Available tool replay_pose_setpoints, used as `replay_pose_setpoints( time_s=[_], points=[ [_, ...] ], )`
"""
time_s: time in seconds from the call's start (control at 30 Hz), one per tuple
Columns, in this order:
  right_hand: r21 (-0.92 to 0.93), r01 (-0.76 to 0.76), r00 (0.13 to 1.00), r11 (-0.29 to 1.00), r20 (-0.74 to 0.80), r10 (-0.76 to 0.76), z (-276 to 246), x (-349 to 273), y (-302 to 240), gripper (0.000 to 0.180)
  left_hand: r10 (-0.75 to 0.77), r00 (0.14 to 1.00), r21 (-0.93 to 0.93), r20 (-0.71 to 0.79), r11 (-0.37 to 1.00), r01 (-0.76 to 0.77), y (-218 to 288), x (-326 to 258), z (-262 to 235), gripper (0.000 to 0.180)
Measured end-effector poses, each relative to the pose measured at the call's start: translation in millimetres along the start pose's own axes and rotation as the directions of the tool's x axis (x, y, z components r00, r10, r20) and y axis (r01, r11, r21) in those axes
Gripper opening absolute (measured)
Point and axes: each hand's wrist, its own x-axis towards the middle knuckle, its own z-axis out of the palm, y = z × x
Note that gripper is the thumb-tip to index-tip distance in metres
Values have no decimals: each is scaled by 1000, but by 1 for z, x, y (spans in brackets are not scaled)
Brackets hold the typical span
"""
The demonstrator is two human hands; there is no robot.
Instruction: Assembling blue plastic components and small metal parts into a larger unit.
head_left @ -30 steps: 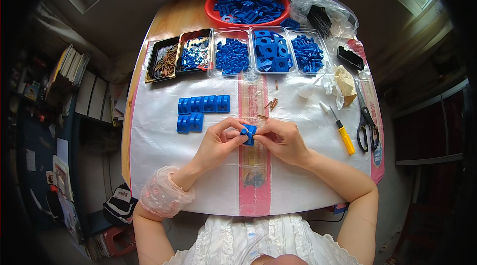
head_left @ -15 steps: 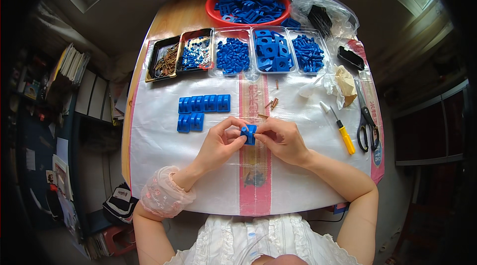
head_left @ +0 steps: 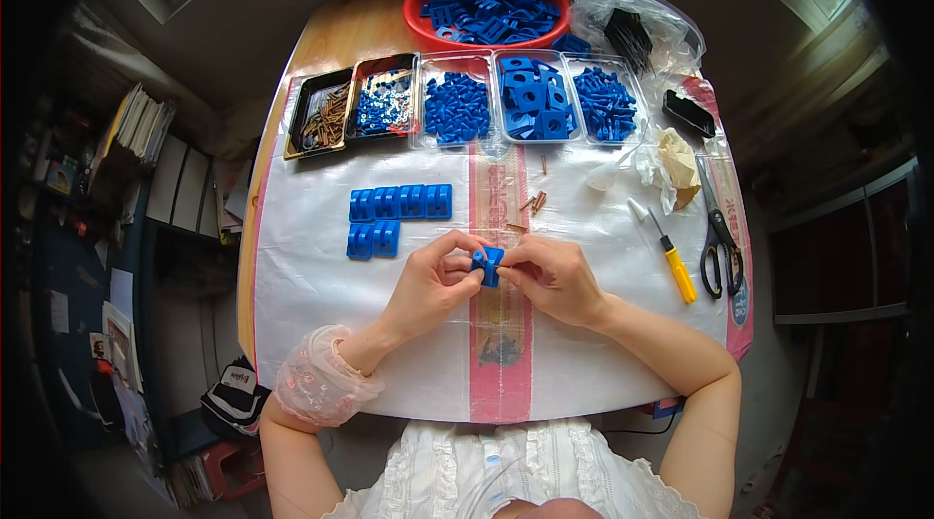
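Above the middle of the table, my left hand grips a small blue plastic block between thumb and fingers. A round blue peg-like end shows at the block's upper left. My right hand meets the block's right side with thumb and forefinger pinched; whatever sits in that pinch is too small and covered to make out. To the left of my hands, several similar blue blocks stand in two rows. Just beyond my fingers lie several loose brass-coloured pins.
Trays along the back hold brass pins, small blue-and-white pieces, blue pegs, square blue plates and more blue parts. Behind is a red basin. At right lie a yellow-handled screwdriver, scissors and crumpled paper.
Both hands stay in almost the same place on the blue block. The right fingertips have shifted very slightly against its side.
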Motion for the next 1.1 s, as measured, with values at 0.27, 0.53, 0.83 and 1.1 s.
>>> replay_pose_setpoints(
  time_s=[0.27,0.53,0.83,1.1],
  points=[
    [-6,16,1000,1000,-10,-16,1,0,1,11,-52,998,-5,19,999,52,2,1,-2,22],
    [-77,60,998,995,-23,-62,2,-3,0,11,-52,998,-3,29,999,52,1,2,-2,21],
    [-174,99,994,980,-22,-104,1,-4,0,12,-10,1000,-23,30,1000,11,1,1,-1,16],
    [-37,46,999,998,-14,-46,-1,0,3,9,-18,1000,-1,18,1000,18,7,1,1,17]
  ],
)
